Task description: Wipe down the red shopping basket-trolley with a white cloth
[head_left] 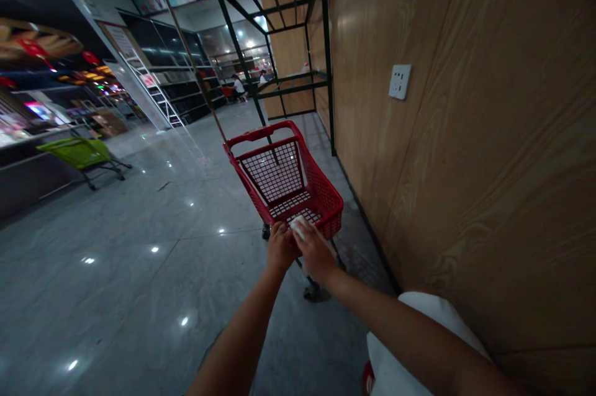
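A small red plastic shopping cart (274,171) with mesh walls stands on castors directly ahead of me. My left hand (282,247) is closed over the cart's near rim. My right hand (315,252) presses a crumpled white cloth (298,228) against that same rim, right beside my left hand. The cloth is partly hidden by my fingers. The cart's basket shows nothing inside but the cloth's edge.
A wood-grain wall panel (465,135) with a white socket (399,81) runs along the right. A dark green metal shelf frame (274,30) stands ahead. A green cart (81,153) and a stepladder (153,92) are left, on polished grey tile. White fabric (410,346) fills the lower right.
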`<action>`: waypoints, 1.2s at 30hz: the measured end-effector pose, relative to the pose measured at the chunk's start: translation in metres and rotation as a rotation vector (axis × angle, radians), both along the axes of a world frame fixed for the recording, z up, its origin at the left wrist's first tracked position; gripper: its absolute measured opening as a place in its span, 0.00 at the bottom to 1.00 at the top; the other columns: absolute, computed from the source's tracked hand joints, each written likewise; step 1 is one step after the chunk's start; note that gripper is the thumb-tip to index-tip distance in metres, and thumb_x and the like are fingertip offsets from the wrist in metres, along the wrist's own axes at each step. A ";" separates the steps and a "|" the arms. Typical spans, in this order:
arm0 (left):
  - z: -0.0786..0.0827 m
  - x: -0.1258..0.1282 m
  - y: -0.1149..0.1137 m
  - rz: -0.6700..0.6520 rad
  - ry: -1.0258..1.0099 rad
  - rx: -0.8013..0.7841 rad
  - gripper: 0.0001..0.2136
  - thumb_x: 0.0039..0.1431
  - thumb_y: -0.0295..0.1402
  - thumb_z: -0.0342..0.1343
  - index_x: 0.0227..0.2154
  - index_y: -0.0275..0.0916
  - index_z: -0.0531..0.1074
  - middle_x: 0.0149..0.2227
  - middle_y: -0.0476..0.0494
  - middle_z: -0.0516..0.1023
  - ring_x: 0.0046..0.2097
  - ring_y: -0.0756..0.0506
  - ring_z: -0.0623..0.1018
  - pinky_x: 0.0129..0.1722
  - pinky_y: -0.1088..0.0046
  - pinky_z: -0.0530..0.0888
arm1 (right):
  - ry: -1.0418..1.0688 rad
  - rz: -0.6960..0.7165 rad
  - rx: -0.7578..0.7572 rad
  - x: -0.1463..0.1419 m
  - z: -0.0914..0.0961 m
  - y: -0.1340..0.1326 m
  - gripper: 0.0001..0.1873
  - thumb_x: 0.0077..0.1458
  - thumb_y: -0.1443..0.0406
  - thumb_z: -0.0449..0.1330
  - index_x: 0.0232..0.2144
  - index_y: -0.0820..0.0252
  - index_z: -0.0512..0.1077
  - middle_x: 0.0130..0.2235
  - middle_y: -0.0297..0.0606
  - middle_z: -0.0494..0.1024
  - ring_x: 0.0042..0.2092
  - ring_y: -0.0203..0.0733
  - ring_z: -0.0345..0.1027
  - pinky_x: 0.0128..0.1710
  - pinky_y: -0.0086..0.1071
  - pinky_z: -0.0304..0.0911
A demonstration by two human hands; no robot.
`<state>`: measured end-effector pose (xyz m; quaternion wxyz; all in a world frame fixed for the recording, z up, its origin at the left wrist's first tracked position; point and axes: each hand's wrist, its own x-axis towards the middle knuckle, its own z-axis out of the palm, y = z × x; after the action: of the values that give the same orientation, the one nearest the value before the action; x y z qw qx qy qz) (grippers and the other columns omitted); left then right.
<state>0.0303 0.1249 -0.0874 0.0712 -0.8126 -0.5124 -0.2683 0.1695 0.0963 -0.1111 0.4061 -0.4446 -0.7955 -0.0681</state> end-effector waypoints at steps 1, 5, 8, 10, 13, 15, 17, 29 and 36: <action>0.000 -0.001 -0.001 -0.009 0.001 -0.001 0.05 0.50 0.27 0.56 0.29 0.40 0.74 0.34 0.42 0.73 0.47 0.40 0.69 0.52 0.60 0.69 | -0.019 0.040 0.018 -0.012 -0.002 -0.006 0.29 0.56 0.77 0.47 0.60 0.69 0.60 0.63 0.50 0.60 0.68 0.49 0.36 0.63 0.49 0.51; 0.004 -0.006 -0.004 -0.005 0.008 -0.012 0.07 0.50 0.24 0.54 0.29 0.40 0.75 0.32 0.43 0.73 0.45 0.42 0.69 0.52 0.61 0.69 | -0.083 0.063 0.040 -0.018 -0.002 -0.012 0.28 0.56 0.76 0.48 0.60 0.69 0.60 0.63 0.47 0.60 0.68 0.49 0.37 0.63 0.47 0.53; 0.005 -0.006 -0.006 0.002 -0.007 -0.017 0.03 0.47 0.25 0.57 0.24 0.40 0.73 0.32 0.43 0.72 0.46 0.41 0.68 0.49 0.63 0.71 | -0.123 -0.030 -0.011 0.009 0.003 -0.001 0.29 0.56 0.75 0.49 0.60 0.61 0.61 0.64 0.43 0.59 0.68 0.51 0.38 0.62 0.52 0.50; 0.005 -0.002 -0.006 0.010 -0.011 -0.018 0.04 0.46 0.28 0.60 0.21 0.40 0.70 0.33 0.42 0.71 0.46 0.40 0.68 0.47 0.63 0.71 | -0.108 -0.142 -0.059 0.026 0.006 0.007 0.29 0.56 0.75 0.50 0.60 0.59 0.62 0.65 0.45 0.57 0.67 0.56 0.37 0.61 0.60 0.47; 0.003 0.007 -0.004 0.025 -0.018 -0.011 0.05 0.45 0.30 0.61 0.21 0.40 0.70 0.34 0.41 0.71 0.46 0.40 0.68 0.46 0.62 0.72 | -0.058 -0.194 -0.077 0.030 0.007 0.010 0.28 0.56 0.75 0.50 0.60 0.62 0.63 0.64 0.49 0.58 0.67 0.56 0.39 0.61 0.58 0.48; 0.002 0.011 -0.003 0.025 -0.024 0.001 0.02 0.46 0.29 0.60 0.24 0.40 0.72 0.33 0.41 0.71 0.46 0.40 0.68 0.47 0.61 0.71 | -0.043 -0.146 -0.055 0.019 0.005 0.005 0.28 0.57 0.74 0.49 0.60 0.65 0.61 0.63 0.50 0.60 0.66 0.52 0.43 0.62 0.53 0.50; 0.002 0.014 -0.003 0.009 -0.020 0.013 0.03 0.49 0.26 0.56 0.27 0.41 0.73 0.32 0.42 0.72 0.44 0.41 0.69 0.49 0.60 0.70 | -0.053 -0.113 -0.027 0.004 0.001 -0.001 0.28 0.58 0.73 0.49 0.61 0.63 0.60 0.61 0.47 0.63 0.64 0.52 0.46 0.62 0.52 0.49; 0.009 0.017 -0.007 0.038 -0.004 -0.004 0.06 0.46 0.31 0.62 0.21 0.40 0.69 0.32 0.42 0.71 0.46 0.40 0.68 0.47 0.63 0.72 | 0.052 -0.333 -0.118 0.048 0.012 0.020 0.27 0.57 0.75 0.50 0.58 0.58 0.65 0.63 0.47 0.58 0.61 0.54 0.51 0.56 0.49 0.56; 0.011 0.016 -0.011 0.018 -0.014 -0.004 0.04 0.50 0.26 0.55 0.27 0.41 0.73 0.31 0.44 0.71 0.44 0.42 0.68 0.50 0.62 0.70 | -0.054 -0.104 -0.120 0.008 0.012 -0.005 0.23 0.61 0.70 0.51 0.57 0.54 0.66 0.59 0.44 0.64 0.54 0.49 0.58 0.56 0.44 0.58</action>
<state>0.0458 0.1142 -0.0765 0.0685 -0.8063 -0.5206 -0.2725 0.1771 0.0908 -0.0990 0.3532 -0.5069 -0.7845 -0.0532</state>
